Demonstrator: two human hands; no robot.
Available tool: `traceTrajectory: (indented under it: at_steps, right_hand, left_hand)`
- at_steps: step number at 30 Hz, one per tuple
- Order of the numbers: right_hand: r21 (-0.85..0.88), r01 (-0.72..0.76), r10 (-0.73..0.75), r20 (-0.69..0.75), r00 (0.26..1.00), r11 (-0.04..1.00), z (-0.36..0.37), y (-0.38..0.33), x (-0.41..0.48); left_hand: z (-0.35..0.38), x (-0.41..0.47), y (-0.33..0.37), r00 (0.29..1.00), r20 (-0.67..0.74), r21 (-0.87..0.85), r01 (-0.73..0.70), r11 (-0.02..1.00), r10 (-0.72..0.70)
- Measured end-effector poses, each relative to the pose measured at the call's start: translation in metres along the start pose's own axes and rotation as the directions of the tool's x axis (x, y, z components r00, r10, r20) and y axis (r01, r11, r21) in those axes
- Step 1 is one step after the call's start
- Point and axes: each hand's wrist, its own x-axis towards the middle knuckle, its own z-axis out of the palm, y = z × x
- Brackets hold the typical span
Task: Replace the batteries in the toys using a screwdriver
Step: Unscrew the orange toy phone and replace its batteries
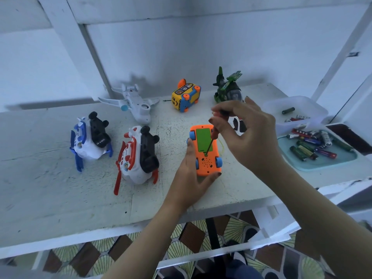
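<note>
A person's left hand (pixel 191 178) is gripping an orange toy car (pixel 207 164) that is lying wheels-up near the front middle of a white table (pixel 50 188), the thumb curling against the car's near end and the fingers pressing along its left side. The right hand (pixel 247 133) is hovering above the toy, its fingertips pinching the red handle of a small screwdriver (pixel 211 139), while the other fingers are fanning loosely outward. The tool's dark shaft is slanting down and its tip is meeting the near edge of the green battery cover (pixel 203 139) set into the car's underside. Other toys are lying around the work: a blue-and-white helicopter (pixel 90 137) is resting on its side at the left, a red-and-white helicopter (pixel 136 158) is lying just beside it, closer to the car, and a white airplane (pixel 132 103) is sitting upside down behind them. Farther back, a yellow bus toy (pixel 186 97) is resting tipped on its side and a green helicopter (pixel 228 89) is standing to its right. A black-and-white toy (pixel 239 124) is showing only partly behind the right hand. At the right end of the table, a teal tray (pixel 326 167) is holding a loose heap of batteries (pixel 310 146), and a clear plastic container (pixel 298 101) behind it is holding a few more.
</note>
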Motion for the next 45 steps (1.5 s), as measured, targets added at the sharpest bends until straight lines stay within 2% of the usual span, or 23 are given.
traceTrajectory:
  at_steps: [7,10,14,18,26,31,34,40,45]
  right_hand:
    - [0.095,-0.114,0.087,0.249,0.965,0.989,-0.003,0.002,0.011]
    - [0.072,-0.152,0.122,0.313,0.942,0.986,-0.008,0.001,0.017]
    - [0.031,-0.106,0.098,0.201,0.975,0.994,-0.005,-0.003,0.018]
    - [0.012,-0.139,0.137,0.094,0.986,0.990,-0.001,-0.005,0.020]
    - [0.032,-0.167,0.164,0.099,0.982,0.985,-0.003,-0.001,0.019]
    - [0.165,-0.216,0.200,0.110,0.974,0.962,0.004,0.009,0.009]
    - [0.182,-0.226,0.209,0.109,0.972,0.957,0.006,0.013,0.006]
    - [0.131,-0.158,0.161,-0.013,0.987,0.979,0.005,0.012,0.006]
    - [-0.011,-0.117,0.115,-0.099,0.988,0.993,0.009,0.010,0.005]
  left_hand:
    - [0.000,0.000,0.000,1.000,0.004,0.017,-0.004,1.000,0.004]
    - [0.000,0.000,0.000,1.000,0.011,0.013,-0.008,1.000,0.008]
    - [-0.001,0.000,0.001,1.000,0.027,0.006,-0.007,1.000,0.006]
    - [-0.002,0.001,-0.001,0.999,0.039,-0.022,0.019,1.000,-0.018]
    - [-0.004,0.000,0.001,0.997,0.056,-0.025,0.051,0.998,-0.050]
    - [-0.005,0.000,0.001,0.997,0.059,-0.035,0.059,0.998,-0.057]
    - [-0.005,0.000,0.002,0.996,0.066,-0.044,0.057,0.997,-0.054]
    - [-0.004,0.000,0.000,0.996,0.070,-0.058,0.060,0.997,-0.056]
    - [-0.004,0.000,0.002,0.998,0.059,-0.036,0.040,0.999,-0.038]
